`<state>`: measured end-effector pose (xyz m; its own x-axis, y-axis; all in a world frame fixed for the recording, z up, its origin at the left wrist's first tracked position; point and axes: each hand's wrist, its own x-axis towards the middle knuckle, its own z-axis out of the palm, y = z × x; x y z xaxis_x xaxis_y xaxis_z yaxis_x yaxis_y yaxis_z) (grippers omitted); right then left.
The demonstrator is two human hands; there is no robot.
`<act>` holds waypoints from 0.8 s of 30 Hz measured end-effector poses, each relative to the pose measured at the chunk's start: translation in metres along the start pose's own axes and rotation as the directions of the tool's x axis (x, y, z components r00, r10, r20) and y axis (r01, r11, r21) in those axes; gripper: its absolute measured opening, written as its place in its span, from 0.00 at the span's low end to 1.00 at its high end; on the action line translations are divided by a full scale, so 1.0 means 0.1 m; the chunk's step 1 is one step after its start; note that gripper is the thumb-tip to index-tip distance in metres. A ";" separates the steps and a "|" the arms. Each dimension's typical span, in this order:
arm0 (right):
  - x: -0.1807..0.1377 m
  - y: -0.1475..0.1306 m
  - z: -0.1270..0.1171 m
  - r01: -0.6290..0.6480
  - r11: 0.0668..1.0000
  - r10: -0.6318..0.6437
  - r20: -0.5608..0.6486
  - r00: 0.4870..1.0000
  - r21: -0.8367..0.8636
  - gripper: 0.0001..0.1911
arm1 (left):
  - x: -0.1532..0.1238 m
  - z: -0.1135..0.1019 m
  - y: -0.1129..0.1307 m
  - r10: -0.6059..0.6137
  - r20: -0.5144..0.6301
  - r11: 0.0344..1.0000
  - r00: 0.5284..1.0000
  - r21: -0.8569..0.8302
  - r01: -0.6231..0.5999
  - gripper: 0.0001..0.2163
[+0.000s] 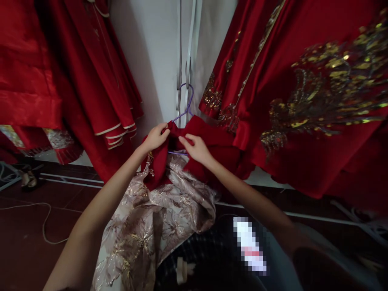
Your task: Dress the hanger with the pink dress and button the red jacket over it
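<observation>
A dark red garment (212,151) hangs on a purple hanger (185,106) in front of me. My left hand (156,136) pinches the red cloth at the collar, left of the hanger's neck. My right hand (197,148) grips the same red cloth just to the right, fingers closed on the fabric. Below my hands a pale pink brocade lining or skirt (151,220) with gold floral pattern spills down toward me. A small beaded tassel (150,163) dangles near my left wrist.
Red satin robes (91,81) hang at left. A red gown with gold sequin embroidery (318,93) hangs at right. A white wall with a metal rail (188,44) stands behind. A white cable (42,218) lies on the dark red floor, and shoes (28,180) sit at far left.
</observation>
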<state>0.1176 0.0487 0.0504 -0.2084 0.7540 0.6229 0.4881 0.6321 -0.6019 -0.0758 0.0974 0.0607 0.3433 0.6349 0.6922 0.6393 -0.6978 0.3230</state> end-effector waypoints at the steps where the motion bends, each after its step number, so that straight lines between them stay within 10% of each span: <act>1: -0.05 -0.05 0.08 0.011 1.000 -0.011 0.021 1.000 0.016 0.20 | 0.01 -0.02 -0.03 -0.002 0.004 1.000 1.000 0.003 0.002 0.06; 9: -0.34 -0.08 -0.03 0.048 0.989 -0.047 -0.009 0.999 0.143 0.12 | -0.45 0.19 0.49 -0.151 -0.241 0.930 0.959 0.293 0.221 0.07; 15: -0.43 0.00 0.13 0.088 0.965 -0.076 -0.057 0.996 0.245 0.07 | -0.81 0.46 0.94 -0.353 -0.114 0.930 0.929 0.066 0.361 0.09; 24: -0.73 0.13 0.22 0.012 0.928 0.009 -0.054 0.998 0.373 0.18 | -0.87 0.32 0.82 -0.357 -0.041 0.910 0.933 -0.239 0.338 0.10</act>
<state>0.1207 0.0062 -0.0136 -0.1578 0.7486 0.6440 0.1345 0.6624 -0.7370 -0.0316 -0.0042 0.0065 0.0636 0.8279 0.5572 0.5337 -0.5000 0.6820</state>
